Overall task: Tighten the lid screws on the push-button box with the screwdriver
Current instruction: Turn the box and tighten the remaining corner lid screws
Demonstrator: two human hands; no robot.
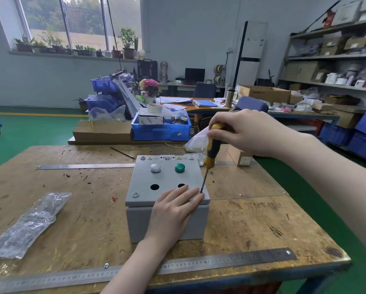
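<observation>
Along the bottom edge of the frame a long steel ruler (220, 264) lies on the worn wooden desk (252, 219), with a small loose screw (106, 265) just beside it at lower centre. At lower left a crumpled clear plastic bag (27, 224) rests on the desk.

In the centre stands the grey push-button box (167, 217), its lid (167, 179) on top. The left hand (173, 211) rises from the bottom of the frame and lies over the lid's near right part, fingers (179, 193) straight and relaxed, pressing flat, with the fingertips right at the near right corner screw (199, 193). The screw is mostly hidden by them.

The right hand (248, 132), coming in from the right edge, grips the top of the yellow-and-black screwdriver (211, 151) with curled fingers. The tool stands nearly upright, slightly tilted, and its tip meets the lid at that near right corner.

On the lid a washer-backed screw (135, 194) sits at the near left corner, and two more at the far corners. A white button (155, 167) and a green button (179, 167) stand in the far row; two open round holes (154, 186) lie in the near row. A label reading B602 is at the far edge.

Behind the box a second ruler (84, 166) lies across the desk. Further up, a blue bin (161, 128) and cardboard boxes (102, 130) sit on another surface, shelving fills the right, and potted plants line the windowsill at upper left.
</observation>
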